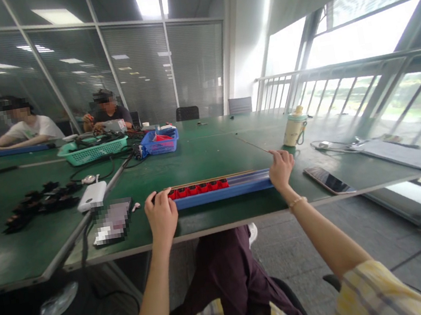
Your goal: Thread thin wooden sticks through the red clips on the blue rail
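Observation:
A long blue trough (224, 193) lies along the front of the green table. Red pieces with dark centres (198, 189) stand in a row in its left and middle part; bare grey channel shows at its right. My left hand (163, 215) is closed around the trough's left end, thumb at the first red piece. Beside the right end, my right hand (282, 170) is closed, its fingertips meeting a thin brown stick (255, 146) that slants away over the table. The hand covers the trough's end. A thin tan strip (237, 174) runs along the trough's back edge.
Left of me are a phone (113, 222), a white power bank (92, 196) and black parts (36, 206). Farther back stand a green basket (93, 152) and a blue basket (160, 143). A phone (328, 180) and bottle (294, 129) are rightward. Two people sit across.

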`<state>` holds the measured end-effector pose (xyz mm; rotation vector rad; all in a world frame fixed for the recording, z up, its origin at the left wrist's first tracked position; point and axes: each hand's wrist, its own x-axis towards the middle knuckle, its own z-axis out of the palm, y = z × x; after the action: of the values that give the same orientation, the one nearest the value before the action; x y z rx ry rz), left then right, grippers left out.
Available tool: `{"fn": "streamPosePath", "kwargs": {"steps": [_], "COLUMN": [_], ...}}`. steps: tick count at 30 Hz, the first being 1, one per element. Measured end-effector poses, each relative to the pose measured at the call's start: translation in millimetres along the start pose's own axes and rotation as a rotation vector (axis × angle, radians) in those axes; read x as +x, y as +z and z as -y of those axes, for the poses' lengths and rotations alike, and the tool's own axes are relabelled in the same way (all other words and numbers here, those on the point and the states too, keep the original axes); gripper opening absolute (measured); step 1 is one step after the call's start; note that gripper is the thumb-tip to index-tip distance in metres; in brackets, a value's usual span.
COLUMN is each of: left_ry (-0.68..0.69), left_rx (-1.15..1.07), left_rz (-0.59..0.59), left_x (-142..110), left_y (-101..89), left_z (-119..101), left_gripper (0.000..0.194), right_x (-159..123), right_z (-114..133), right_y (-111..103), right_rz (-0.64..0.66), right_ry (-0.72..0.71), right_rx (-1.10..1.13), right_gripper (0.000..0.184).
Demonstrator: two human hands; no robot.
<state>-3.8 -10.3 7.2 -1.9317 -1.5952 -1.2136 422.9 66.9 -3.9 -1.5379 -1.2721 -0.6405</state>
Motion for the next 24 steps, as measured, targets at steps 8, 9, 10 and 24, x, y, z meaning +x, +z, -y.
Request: {"fn": "streamPosePath", "kwargs": {"steps": [8, 9, 10, 24], "left_ry": [-0.012, -0.017, -0.021, -0.021], "left_rx": [0.014, 0.015, 0.014, -0.003], "left_rz": [-0.005, -0.007, -0.009, -0.007], "left_x": [-1, -1, 0, 0], "left_y": [2.3, 3.4, 4.5, 4.2], "left_z": [0, 0, 0, -2], "left_gripper": [0.039, 0.040, 0.042, 0.043], "right_x": [-34, -35, -36, -39], "right_z": [43, 46, 48, 53], "right_y": [-14, -15, -16, -17], "right_rz": [0.109, 0.149, 0.183, 0.260], "right_ry": [-0.185, -0.262, -0.334, -0.517], "right_rx": [0.131, 0.135, 0.129, 0.072], "right_gripper": [0.035, 0.034, 0.034, 0.038]}}
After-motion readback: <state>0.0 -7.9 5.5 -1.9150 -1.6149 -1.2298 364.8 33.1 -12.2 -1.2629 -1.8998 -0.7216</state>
